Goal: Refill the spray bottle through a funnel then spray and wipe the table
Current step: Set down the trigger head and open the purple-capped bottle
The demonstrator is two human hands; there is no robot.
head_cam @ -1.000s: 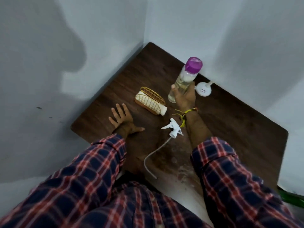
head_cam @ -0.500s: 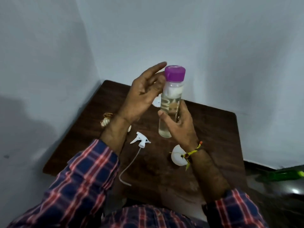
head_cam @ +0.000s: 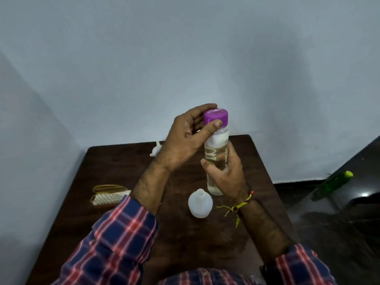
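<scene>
From the head view, the right hand [head_cam: 226, 177] is wrapping closed around the lower body of a tall, clear plastic water bottle [head_cam: 217, 159], holding it upright above the dark wooden table [head_cam: 115, 161]. The left hand [head_cam: 185, 140] is pinching the bottle's smooth purple cap [head_cam: 216, 117] between thumb and fingers. A small, rounded, milky-white spray bottle [head_cam: 199, 203] with an open neck is standing on the table just below the water bottle. Left of the spray bottle a woven, straw-coloured holder [head_cam: 109, 194] is lying near the table's left edge. A white object [head_cam: 155, 150], partly hidden behind the left wrist, is sitting toward the far edge. The plaid sleeves [head_cam: 119, 239] are covering the near edge. A green bottle [head_cam: 333, 185] is lying on the floor, right of the table.
</scene>
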